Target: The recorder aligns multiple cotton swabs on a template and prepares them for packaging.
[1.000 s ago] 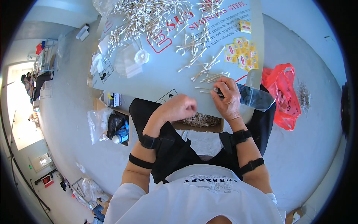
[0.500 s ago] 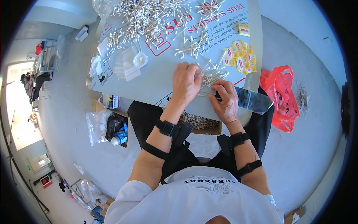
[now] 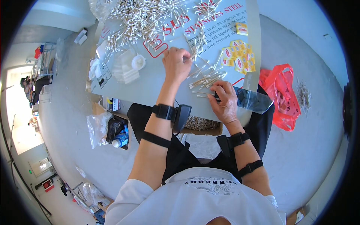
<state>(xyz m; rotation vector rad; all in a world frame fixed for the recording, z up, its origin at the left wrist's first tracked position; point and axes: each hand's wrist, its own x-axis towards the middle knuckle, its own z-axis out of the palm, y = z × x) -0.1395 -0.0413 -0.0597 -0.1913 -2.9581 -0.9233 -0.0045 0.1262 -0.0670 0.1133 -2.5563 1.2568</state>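
Observation:
A loose bunch of wooden-stick cotton swabs [image 3: 209,78] lies on the film-covered metal sheet [image 3: 157,90] between my hands. My left hand [image 3: 177,64] is over the sheet left of the bunch, its fingers curled and fingertips at a trail of scattered swabs [image 3: 197,47]. Whatever its fingertips pinch is hidden. My right hand [image 3: 226,100] rests at the near edge, thumb and fingers bent together around the ends of a few swabs that stick out leftward. A dark, see-through plastic piece [image 3: 253,100] lies beside and partly under that hand.
A large heap of swabs [image 3: 144,18] covers the far side. Small yellow packets [image 3: 239,56] lie at right, a white round container [image 3: 138,62] and clear bags [image 3: 125,67] at left. Below the edge stands a box of swabs [image 3: 202,125]; a red plastic bag [image 3: 284,99] hangs at right.
My left hand has moved away from the swab bunch, farther forward and a little left, uncovering more of the bunch. My right hand has barely moved.

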